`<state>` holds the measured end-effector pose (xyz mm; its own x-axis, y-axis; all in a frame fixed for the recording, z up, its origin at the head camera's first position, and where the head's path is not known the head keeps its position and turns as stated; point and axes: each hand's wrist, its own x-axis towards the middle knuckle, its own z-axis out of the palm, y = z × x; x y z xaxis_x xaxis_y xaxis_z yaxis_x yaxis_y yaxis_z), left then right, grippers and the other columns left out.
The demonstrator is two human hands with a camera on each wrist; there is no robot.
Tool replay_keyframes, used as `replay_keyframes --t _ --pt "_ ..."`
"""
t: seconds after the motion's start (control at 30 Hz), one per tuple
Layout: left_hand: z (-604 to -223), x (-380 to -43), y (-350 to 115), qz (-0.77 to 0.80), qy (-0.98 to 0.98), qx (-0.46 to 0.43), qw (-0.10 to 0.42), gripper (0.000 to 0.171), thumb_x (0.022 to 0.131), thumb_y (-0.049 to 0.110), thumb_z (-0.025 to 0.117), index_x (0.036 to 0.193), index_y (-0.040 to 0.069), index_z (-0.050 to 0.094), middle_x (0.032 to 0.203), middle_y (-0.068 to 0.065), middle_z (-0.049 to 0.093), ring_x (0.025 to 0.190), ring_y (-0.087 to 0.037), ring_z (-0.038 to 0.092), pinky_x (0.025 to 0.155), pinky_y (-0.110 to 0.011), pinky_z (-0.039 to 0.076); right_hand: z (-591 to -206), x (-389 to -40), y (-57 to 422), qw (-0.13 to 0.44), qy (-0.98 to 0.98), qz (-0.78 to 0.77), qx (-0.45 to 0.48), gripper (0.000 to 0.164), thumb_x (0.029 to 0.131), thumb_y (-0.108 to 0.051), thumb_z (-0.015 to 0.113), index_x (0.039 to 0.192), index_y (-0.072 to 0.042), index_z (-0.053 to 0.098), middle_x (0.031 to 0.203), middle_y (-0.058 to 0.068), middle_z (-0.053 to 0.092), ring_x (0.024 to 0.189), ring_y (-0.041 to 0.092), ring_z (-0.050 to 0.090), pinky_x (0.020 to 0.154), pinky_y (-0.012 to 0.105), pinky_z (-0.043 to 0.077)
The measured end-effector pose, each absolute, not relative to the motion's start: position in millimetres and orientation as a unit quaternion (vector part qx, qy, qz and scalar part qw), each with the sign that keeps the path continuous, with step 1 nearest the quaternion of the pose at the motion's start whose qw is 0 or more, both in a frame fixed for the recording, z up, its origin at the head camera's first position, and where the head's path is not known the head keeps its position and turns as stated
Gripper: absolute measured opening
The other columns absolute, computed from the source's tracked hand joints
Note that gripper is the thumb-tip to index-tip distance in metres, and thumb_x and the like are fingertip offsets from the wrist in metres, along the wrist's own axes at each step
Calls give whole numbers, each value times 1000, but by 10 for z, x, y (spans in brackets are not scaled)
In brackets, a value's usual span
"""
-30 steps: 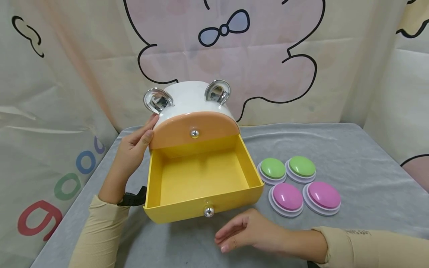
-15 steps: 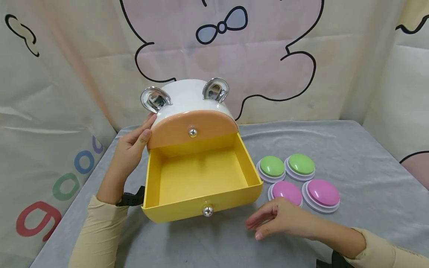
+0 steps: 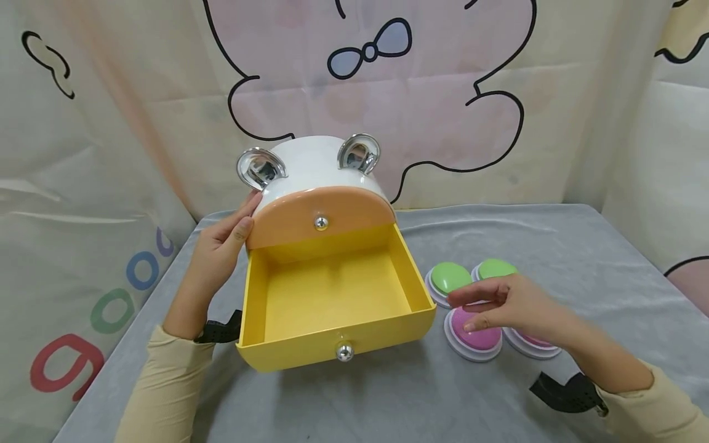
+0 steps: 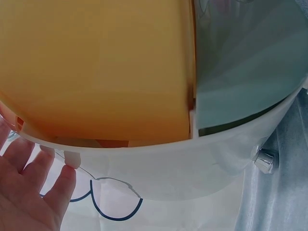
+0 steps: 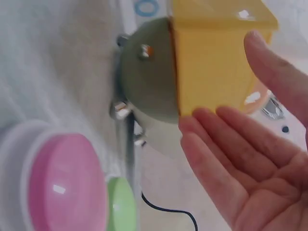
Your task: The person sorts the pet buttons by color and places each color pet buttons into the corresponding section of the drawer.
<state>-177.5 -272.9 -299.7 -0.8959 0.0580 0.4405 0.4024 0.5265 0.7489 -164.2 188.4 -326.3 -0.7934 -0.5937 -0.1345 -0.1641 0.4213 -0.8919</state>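
A rounded white drawer box (image 3: 310, 161) with two silver ears stands left of centre. Its orange upper drawer (image 3: 354, 212) is closed, while the yellow drawer (image 3: 293, 354) is pulled out and holds nothing. My left hand (image 3: 213, 258) grips the box's left side, thumb at the front edge and fingers along the shell (image 4: 159, 168). My right hand (image 3: 526, 307), fingers extended and apart, hovers over the round push buttons. Beneath or beside it are a near pink button (image 3: 480, 339), a partly covered pink button (image 3: 534, 344), a green button (image 3: 450, 277) and another green button (image 3: 495, 267).
Grey cloth (image 3: 354, 406) covers the table. Printed fabric walls (image 3: 443, 123) enclose its back and sides. A greenish lower drawer front (image 5: 144, 82) and small silver feet show on the box in the right wrist view. Black straps (image 3: 570, 394) sit at both wrists.
My right hand has moved from in front of the yellow drawer rightward and up over the buttons, partly covering them. The left hand, box and buttons stay in place.
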Motion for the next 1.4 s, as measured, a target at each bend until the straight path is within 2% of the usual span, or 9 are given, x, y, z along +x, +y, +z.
replay_keyframes --t 0.1,0.23,0.3,0.53,0.6,0.7,0.8,0.93,1.4 --pt "-2991 -1765 -2738 -463 -857 -133 184 41 106 28 46 147 27 47 156 6 42 147 -5 35 107 -6 36 -3225 -1671 1899 186 835 -476 -202 52 85 -21 79 130 1 63 129 21 66 109 14 71 83 25 61" --pt "-2990 -1752 -2744 -465 -855 -136 183 41 107 27 45 148 25 47 156 5 42 147 -4 35 107 -5 35 -3242 -1707 1889 164 853 -467 -166 56 86 -27 78 135 -5 60 135 17 64 122 31 65 88 27 60" --pt "-2991 -1754 -2739 -465 -856 -137 181 41 107 27 45 148 26 47 157 5 42 147 -4 34 107 -5 35 -3270 -1727 1891 151 859 -465 -153 57 87 -29 78 136 -6 59 137 16 63 125 33 62 89 26 59" --pt "-2990 -1797 -2702 -471 -852 -140 180 41 107 28 45 148 26 47 157 5 42 148 -6 35 108 -7 35 -3418 -1824 1972 108 859 -486 -120 65 85 -28 80 141 -6 55 143 18 57 117 0 64 88 14 56" --pt "-2991 -1799 -2700 -474 -850 -141 180 41 107 28 45 148 26 46 157 5 41 148 -6 35 109 -7 35 -3457 -1858 1989 104 862 -482 -114 68 85 -30 80 143 -6 53 145 17 56 122 6 63 89 11 54" --pt "-2992 -1794 -2705 -474 -850 -141 182 41 107 27 44 148 25 47 157 5 41 148 -6 35 109 -7 35 -3508 -1909 1989 101 869 -472 -111 72 85 -32 80 145 -6 50 147 17 54 133 25 56 92 9 51" --pt "-2992 -1784 -2714 -473 -850 -139 183 41 107 27 44 148 24 47 157 5 41 147 -6 35 109 -7 35 -3561 -1954 1969 101 872 -465 -110 76 84 -32 81 146 -4 47 148 18 51 138 35 48 100 16 49" --pt "-2984 -1775 -2720 -466 -856 -132 180 41 107 29 44 148 26 46 157 6 41 148 -6 35 109 -7 35 -3614 -1987 1933 103 875 -462 -105 80 82 -32 82 147 -3 45 150 18 50 139 35 47 105 28 44" --pt "-2972 -1760 -2709 -453 -864 -126 178 41 107 30 44 148 29 46 157 6 41 148 -7 34 110 -10 36 -3712 -2023 1884 109 868 -474 -102 87 81 -27 84 150 1 39 154 23 42 142 39 43 109 37 40"
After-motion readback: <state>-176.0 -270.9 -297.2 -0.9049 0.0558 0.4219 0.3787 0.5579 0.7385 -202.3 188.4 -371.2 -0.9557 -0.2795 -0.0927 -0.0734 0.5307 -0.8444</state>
